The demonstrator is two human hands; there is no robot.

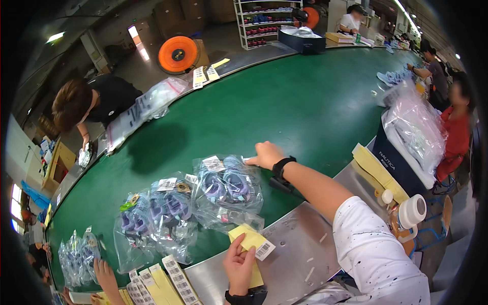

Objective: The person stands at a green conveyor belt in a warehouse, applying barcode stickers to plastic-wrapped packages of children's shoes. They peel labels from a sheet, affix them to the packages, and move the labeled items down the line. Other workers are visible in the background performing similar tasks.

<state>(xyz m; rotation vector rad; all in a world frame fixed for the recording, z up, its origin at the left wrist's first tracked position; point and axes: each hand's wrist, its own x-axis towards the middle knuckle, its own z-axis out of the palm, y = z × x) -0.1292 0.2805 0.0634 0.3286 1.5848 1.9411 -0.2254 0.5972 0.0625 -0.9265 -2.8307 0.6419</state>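
Between the curled fingers of my left hand (240, 263) is a strip of yellow backing paper (247, 237), with a white barcode label (264, 250) at its end. My right hand (268, 155) reaches across to the upper right corner of a clear plastic bag of shoes (223, 189). Its fingertips, closed together, press a small white sticker (247, 159) there; part of it is hidden. The shoes inside are light blue and purple. Just left of it lie two more bagged pairs, a middle bag (170, 206) and another bag (134, 223), both flat on the green belt.
Yellow-backed label strips (168, 282) lie along the near metal edge (300, 244). A co-worker's hand (105, 279) is beside bagged shoes (79, 256). At right stand a dark box (399, 157) of plastic bags and a white-lidded jug (410, 211). Across the belt, another person (96, 99) leans in.
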